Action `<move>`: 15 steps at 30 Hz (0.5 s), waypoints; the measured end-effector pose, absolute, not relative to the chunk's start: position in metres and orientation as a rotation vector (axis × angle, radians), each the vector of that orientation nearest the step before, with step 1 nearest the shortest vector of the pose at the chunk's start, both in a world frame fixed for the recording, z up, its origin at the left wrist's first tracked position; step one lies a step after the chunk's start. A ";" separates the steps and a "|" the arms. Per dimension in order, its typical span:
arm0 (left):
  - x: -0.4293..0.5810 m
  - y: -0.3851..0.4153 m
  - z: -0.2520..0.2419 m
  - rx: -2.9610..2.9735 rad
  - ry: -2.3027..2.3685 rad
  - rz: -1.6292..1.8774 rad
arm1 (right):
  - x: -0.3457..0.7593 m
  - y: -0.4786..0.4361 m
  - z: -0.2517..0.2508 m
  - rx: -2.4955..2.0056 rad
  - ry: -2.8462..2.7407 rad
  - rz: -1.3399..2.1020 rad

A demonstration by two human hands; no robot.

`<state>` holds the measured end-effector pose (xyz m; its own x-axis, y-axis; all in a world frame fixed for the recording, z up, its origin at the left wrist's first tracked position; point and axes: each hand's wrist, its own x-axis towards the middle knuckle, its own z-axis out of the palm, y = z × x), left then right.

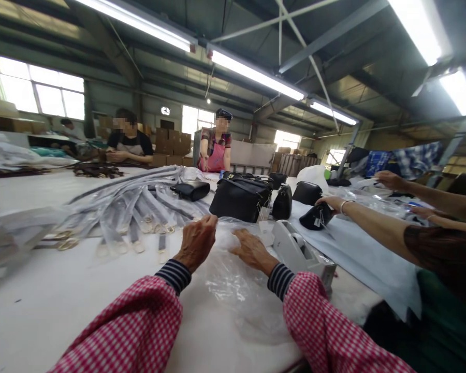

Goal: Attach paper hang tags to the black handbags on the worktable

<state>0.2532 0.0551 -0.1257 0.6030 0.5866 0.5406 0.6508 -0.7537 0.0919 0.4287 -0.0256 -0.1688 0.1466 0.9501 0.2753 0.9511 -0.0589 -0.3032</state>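
A clear plastic bag [236, 290] lies crumpled on the white table in front of me. My left hand [197, 242] is closed in a pinch at the bag's far left edge. My right hand [253, 250] rests on the plastic from the other side, fingers stretched to the left and a little apart. Just beyond both hands stands a black handbag [238, 199] with a small white tag. Beside my right wrist is a grey tape dispenser [301, 248].
Straps in clear sleeves [128, 212] spread at left. A black pouch [193, 190] and small black bags [282, 202] stand farther back. At right a co-worker's hand [334, 204] holds a black bag [316, 216] over pale sheeting [357, 254]. Two people face the far side.
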 end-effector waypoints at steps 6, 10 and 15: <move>0.249 0.066 -0.132 -2.714 -1.038 -0.872 | 0.427 -0.001 -0.184 -2.125 -1.764 -0.049; 0.249 0.067 -0.133 -2.723 -1.027 -0.891 | 0.428 0.000 -0.186 -2.150 -1.701 -0.148; 0.249 0.067 -0.134 -2.747 -1.032 -0.880 | 0.432 -0.012 -0.172 -2.098 -1.733 -0.218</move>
<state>0.2491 0.0675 -0.1339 0.6087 0.5808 0.5406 0.6258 -0.7703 0.1229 0.4315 -0.0122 -0.1719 0.2158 0.9029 0.3719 0.9669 -0.1444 -0.2104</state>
